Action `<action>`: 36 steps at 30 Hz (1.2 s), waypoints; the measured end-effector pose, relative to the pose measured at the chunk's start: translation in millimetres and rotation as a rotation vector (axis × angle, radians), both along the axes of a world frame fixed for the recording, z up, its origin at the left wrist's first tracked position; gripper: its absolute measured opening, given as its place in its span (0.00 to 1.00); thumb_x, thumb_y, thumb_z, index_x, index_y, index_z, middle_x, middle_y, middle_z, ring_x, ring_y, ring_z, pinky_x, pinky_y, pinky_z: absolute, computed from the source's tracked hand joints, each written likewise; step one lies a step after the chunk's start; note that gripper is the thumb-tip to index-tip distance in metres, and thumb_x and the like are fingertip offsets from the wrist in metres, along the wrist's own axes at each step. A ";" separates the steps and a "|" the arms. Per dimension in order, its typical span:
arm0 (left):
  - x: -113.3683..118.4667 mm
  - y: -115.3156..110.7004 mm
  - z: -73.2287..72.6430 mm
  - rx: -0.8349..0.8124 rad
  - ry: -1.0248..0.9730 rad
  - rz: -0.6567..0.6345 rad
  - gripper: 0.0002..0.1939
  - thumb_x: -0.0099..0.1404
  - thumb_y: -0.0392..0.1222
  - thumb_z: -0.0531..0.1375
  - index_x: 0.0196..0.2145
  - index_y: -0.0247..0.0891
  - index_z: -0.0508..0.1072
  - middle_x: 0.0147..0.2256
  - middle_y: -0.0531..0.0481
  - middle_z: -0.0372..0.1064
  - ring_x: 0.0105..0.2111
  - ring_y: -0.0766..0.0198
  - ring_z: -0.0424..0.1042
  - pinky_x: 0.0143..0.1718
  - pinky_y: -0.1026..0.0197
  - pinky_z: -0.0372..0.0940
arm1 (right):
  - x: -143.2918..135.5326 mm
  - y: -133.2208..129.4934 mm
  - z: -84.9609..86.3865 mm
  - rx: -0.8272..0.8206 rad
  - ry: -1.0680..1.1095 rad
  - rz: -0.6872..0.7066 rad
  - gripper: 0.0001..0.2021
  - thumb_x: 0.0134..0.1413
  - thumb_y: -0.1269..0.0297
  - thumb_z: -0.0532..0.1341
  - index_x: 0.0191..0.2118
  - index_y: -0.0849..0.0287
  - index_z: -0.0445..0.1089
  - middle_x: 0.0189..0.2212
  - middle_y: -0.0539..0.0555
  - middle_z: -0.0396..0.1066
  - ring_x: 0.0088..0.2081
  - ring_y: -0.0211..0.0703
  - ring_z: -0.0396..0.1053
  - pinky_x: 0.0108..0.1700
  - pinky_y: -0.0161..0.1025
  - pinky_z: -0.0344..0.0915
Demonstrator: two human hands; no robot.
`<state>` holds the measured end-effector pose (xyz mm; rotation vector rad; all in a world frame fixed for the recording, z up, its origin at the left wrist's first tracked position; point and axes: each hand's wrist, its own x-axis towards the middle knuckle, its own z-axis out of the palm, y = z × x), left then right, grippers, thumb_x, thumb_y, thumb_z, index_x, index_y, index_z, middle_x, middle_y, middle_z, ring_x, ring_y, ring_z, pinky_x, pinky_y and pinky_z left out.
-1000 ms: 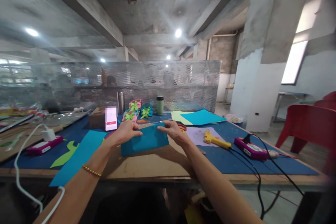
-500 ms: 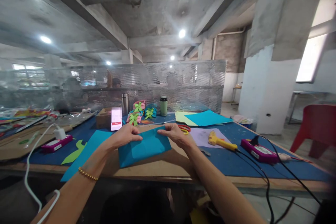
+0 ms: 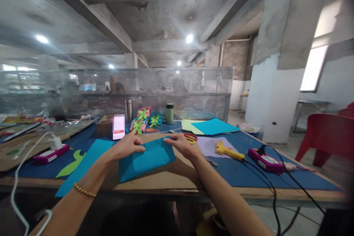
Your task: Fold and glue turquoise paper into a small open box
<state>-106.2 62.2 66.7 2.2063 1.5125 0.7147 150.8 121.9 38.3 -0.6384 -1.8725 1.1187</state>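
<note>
A folded blue sheet of paper (image 3: 149, 160) is held tilted over the brown cardboard (image 3: 171, 180) at the table's near edge. My left hand (image 3: 128, 146) pinches its top edge on the left, thumb along the near face. At the top right corner, my right hand (image 3: 179, 143) grips the paper between thumb and fingers. The fingers behind the sheet are partly hidden. Beyond the right hand lie scissors (image 3: 191, 138) with red and yellow handles. Another blue sheet (image 3: 91, 158) lies under my left forearm.
A yellow glue gun (image 3: 228, 151) rests on lilac paper, its cord running off the front edge. Purple power strips (image 3: 267, 160) sit at both sides. Behind stand a phone (image 3: 118, 127), a green bottle (image 3: 169, 113), a steel flask (image 3: 129, 110) and small bow-topped paper pieces (image 3: 138, 125).
The view has turned slightly, so everything sits a little further left and lower. Both hands keep their grip on the folded blue paper, with hardly any other movement.
</note>
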 end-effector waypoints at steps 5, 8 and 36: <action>-2.0 1.2 -4.1 0.001 -0.003 0.003 0.18 0.53 0.53 0.61 0.19 0.37 0.64 0.19 0.58 0.50 0.22 0.67 0.51 0.25 0.61 0.45 | 0.4 1.0 -1.8 -0.002 0.009 0.006 0.23 0.42 0.46 0.69 0.19 0.62 0.66 0.18 0.45 0.57 0.24 0.32 0.51 0.28 0.33 0.50; -1.8 0.4 -3.7 -0.001 -0.002 -0.010 0.18 0.53 0.53 0.61 0.19 0.38 0.63 0.19 0.57 0.50 0.22 0.67 0.51 0.26 0.61 0.45 | -0.6 1.0 -1.6 -0.014 0.020 0.005 0.24 0.40 0.45 0.70 0.18 0.61 0.65 0.18 0.45 0.57 0.24 0.32 0.52 0.28 0.33 0.49; 61.6 9.5 32.9 0.282 0.405 0.010 0.13 0.54 0.44 0.64 0.16 0.39 0.69 0.19 0.53 0.61 0.30 0.59 0.64 0.40 0.59 0.50 | -5.6 -11.6 19.2 0.943 -0.424 -0.223 0.08 0.60 0.65 0.63 0.31 0.56 0.76 0.29 0.51 0.77 0.34 0.41 0.67 0.45 0.42 0.49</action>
